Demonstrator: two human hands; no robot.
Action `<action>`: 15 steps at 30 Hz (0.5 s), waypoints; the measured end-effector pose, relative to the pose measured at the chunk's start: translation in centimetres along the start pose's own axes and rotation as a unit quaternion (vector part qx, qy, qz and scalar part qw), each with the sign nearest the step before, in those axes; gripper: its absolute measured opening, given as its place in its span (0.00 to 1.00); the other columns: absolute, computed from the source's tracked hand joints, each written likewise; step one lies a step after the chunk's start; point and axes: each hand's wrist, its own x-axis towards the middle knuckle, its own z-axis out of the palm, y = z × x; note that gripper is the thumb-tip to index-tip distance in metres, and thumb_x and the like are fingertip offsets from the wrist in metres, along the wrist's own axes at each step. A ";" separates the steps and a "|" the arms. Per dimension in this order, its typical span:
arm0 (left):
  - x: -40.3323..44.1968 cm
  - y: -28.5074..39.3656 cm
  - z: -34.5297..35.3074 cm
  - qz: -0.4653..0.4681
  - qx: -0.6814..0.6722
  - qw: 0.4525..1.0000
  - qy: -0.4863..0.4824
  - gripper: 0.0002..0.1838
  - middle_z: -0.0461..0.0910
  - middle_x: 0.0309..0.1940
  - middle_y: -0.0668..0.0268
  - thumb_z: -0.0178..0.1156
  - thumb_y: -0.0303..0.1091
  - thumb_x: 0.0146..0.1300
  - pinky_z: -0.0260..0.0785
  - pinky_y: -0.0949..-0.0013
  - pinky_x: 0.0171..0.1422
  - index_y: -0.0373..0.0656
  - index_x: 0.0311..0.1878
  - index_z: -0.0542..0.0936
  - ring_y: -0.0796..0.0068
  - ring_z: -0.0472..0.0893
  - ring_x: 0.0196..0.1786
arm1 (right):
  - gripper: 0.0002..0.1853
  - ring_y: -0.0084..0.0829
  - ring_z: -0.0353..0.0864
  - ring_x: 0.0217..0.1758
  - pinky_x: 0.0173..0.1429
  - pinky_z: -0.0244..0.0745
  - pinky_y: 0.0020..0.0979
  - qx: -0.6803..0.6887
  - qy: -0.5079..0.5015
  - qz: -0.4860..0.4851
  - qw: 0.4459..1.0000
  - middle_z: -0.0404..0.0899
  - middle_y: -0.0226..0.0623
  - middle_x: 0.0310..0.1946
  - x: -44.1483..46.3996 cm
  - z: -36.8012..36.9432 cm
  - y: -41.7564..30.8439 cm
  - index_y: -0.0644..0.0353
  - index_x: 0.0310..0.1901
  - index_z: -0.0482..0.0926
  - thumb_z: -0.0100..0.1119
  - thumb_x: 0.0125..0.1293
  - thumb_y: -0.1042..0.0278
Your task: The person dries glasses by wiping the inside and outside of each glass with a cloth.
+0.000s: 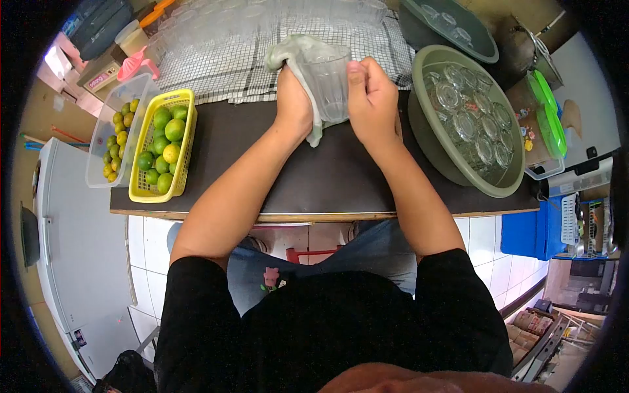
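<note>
A clear glass mug (329, 88) is held above the dark table, tilted slightly. My right hand (373, 101) is closed around the mug's right side, where its handle would be; the fingers cover that part. A pale green cloth (303, 51) wraps the mug's left side and hangs below it. My left hand (295, 98) grips the cloth from the left and presses it against the glass; its fingertips are hidden behind the cloth and mug.
Rows of upturned glasses (223, 26) stand on a checked cloth (216, 75) at the back. On the right, a green basin (419, 124) holds several glasses, with another basin (485, 49) behind. A yellow basket (190, 131) of limes and a clear tub (95, 157) of small citrus fruits stand left.
</note>
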 end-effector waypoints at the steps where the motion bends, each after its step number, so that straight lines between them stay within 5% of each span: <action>1: 0.1 0.2 -0.2 -0.010 0.022 1.000 -0.012 0.23 0.83 0.53 0.65 0.38 0.49 0.87 0.76 0.63 0.63 0.43 0.60 0.78 0.71 0.83 0.56 | 0.22 0.15 0.61 0.28 0.30 0.61 0.28 0.008 0.000 0.012 1.000 0.64 0.25 0.21 0.1 -0.2 0.4 0.62 0.32 0.69 0.58 0.84 0.55; 4: -0.1 0.5 1.1 -0.079 -0.106 0.991 0.023 0.27 0.82 0.59 0.64 0.34 0.53 0.87 0.74 0.62 0.67 0.43 0.64 0.77 0.68 0.81 0.61 | 0.20 0.19 0.64 0.23 0.28 0.64 0.30 -0.032 0.023 -0.024 0.999 0.70 0.33 0.18 0.0 0.1 0.9 0.64 0.32 0.71 0.61 0.82 0.59; 7: -1.7 0.8 3.4 -0.077 -0.117 0.988 0.070 0.33 0.78 0.66 0.63 0.29 0.58 0.87 0.70 0.60 0.74 0.42 0.70 0.74 0.64 0.78 0.68 | 0.18 0.33 0.70 0.18 0.26 0.66 0.37 -0.101 0.047 -0.051 0.992 0.72 0.40 0.18 -0.3 0.4 1.6 0.62 0.33 0.71 0.63 0.79 0.62; 11: -1.6 -2.7 1.7 -0.026 0.030 0.998 0.039 0.33 0.75 0.71 0.58 0.27 0.57 0.87 0.67 0.58 0.78 0.42 0.75 0.68 0.60 0.75 0.72 | 0.16 0.50 0.75 0.20 0.26 0.69 0.44 -0.203 0.072 -0.105 0.971 0.73 0.45 0.19 -0.3 1.3 1.7 0.60 0.32 0.70 0.66 0.75 0.65; 15: -0.7 -2.6 0.3 0.043 0.133 0.988 0.060 0.31 0.77 0.67 0.59 0.29 0.57 0.87 0.72 0.61 0.72 0.43 0.71 0.69 0.63 0.79 0.67 | 0.17 0.50 0.77 0.21 0.26 0.69 0.46 -0.189 0.057 -0.125 0.972 0.72 0.46 0.18 -0.8 1.9 0.6 0.59 0.32 0.70 0.65 0.75 0.62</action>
